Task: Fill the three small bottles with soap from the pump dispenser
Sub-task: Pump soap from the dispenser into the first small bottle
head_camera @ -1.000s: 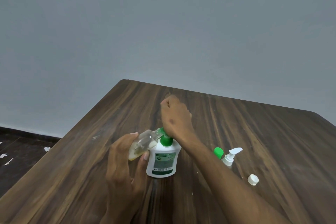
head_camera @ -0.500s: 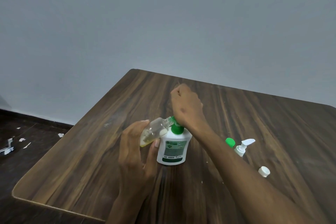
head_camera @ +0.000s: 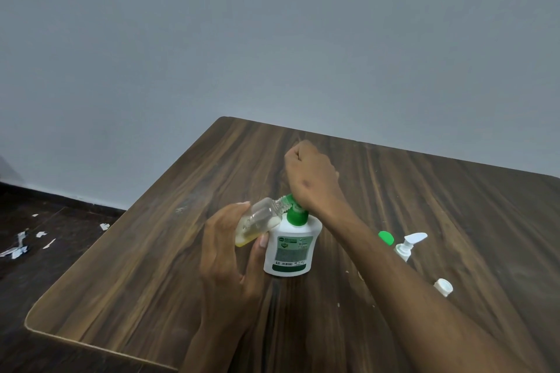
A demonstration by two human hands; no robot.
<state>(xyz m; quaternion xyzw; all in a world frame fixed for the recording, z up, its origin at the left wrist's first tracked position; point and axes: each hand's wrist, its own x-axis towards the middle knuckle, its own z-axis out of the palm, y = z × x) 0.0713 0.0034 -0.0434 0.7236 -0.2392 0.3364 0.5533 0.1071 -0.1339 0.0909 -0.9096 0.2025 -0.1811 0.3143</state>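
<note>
Observed at the wooden table (head_camera: 151, 266): the pump dispenser (head_camera: 291, 247) — white body, green pump head — stood upright near the middle of the tabletop. The right hand (head_camera: 312, 179) sat on top of the pump head, fingers curled into a fist; it appeared to press down with the heel of the hand rather than grip anything.

The left hand (head_camera: 227, 248) held a small clear bottle (head_camera: 257, 222), fingers and thumb wrapped round its lower body. The bottle was tilted, open neck raised to the right and meeting the green spout, base low to the left. A shallow pool of yellowish soap lay in the low end — well short of full, by my judgement.

To the right of the right forearm stood a small bottle with a green cap (head_camera: 385, 237) and, just beside it, one with a white pump top (head_camera: 407, 245); their bodies were largely hidden. A white cap (head_camera: 444, 286) lay nearer, apart from both.

Handling notes: the clear bottle looked light, thin-walled plastic, likely to flex under a hard squeeze and to turn slippery if soap ran down the neck. Best held round the mid-body, as it was. The dispenser seemed stable, though an off-centre press could tip it.

Paper scraps (head_camera: 21, 247) lay on the dark floor at the left.
</note>
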